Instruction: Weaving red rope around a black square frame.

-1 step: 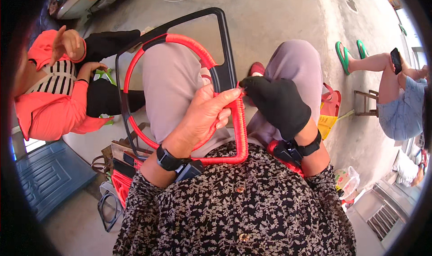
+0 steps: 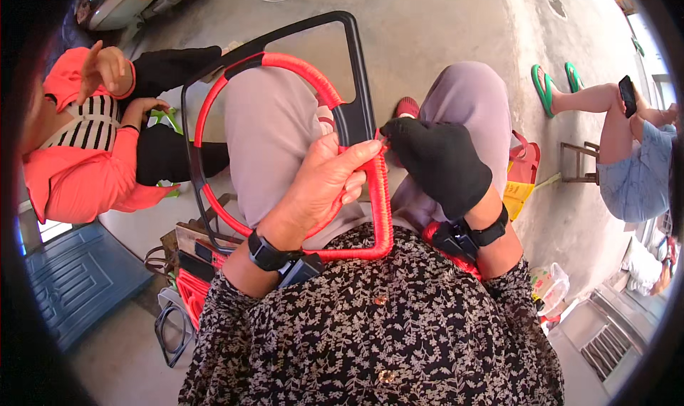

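A black frame with rounded corners rests across my lap, and red cord is wound around much of it. My left hand, bare with a black wrist device, is closed around the wrapped right side of the frame. My right hand wears a black glove and a wrist device. Its fingertips pinch the red cord right beside my left fingertips at the frame's right edge. The lower bar of the frame, fully wrapped in red, lies against my patterned blouse.
A seated person in an orange-pink jacket is close on the left. Another person sits at the right holding a phone, green sandals on their feet. Spare black frames and red cord lie lower left beside a blue panel. A red bag stands right.
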The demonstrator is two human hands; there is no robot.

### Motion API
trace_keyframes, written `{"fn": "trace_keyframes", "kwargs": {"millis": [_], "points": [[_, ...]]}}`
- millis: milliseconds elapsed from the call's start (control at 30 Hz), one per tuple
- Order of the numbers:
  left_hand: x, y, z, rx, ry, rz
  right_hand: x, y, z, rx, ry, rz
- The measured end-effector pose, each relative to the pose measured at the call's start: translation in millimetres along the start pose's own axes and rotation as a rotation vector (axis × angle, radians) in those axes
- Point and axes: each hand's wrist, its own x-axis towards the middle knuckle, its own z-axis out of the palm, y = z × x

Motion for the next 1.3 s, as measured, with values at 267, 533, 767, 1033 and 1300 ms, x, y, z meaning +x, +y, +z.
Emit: {"fn": "trace_keyframes", "kwargs": {"millis": [267, 533, 767, 1033, 1300], "points": [[0.4, -11.6, -2.2, 0.055, -0.005, 0.027, 3.8, -8.2, 10.5, -0.147, 0.083, 0.073], [3.8, -8.2, -3.5, 0.087, 0.049, 0.029, -3.2, -3.9, -3.8, 0.179, 0.05, 0.251], [3.2, -4.5, -4.1, 0.057, 0.044, -0.012, -2.9, 0.3, -9.1, 0.559, -0.005, 0.486], [3.0, -5.6, -3.7, 0.041, -0.033, -0.021, 0.2, 1.9, -2.2, -0.125, -0.003, -0.114], [7.2, -2.9, -5.7, -0.043, -0.025, -0.004, -5.4, -3.1, -5.7, 0.179, 0.264, 0.074]]}}
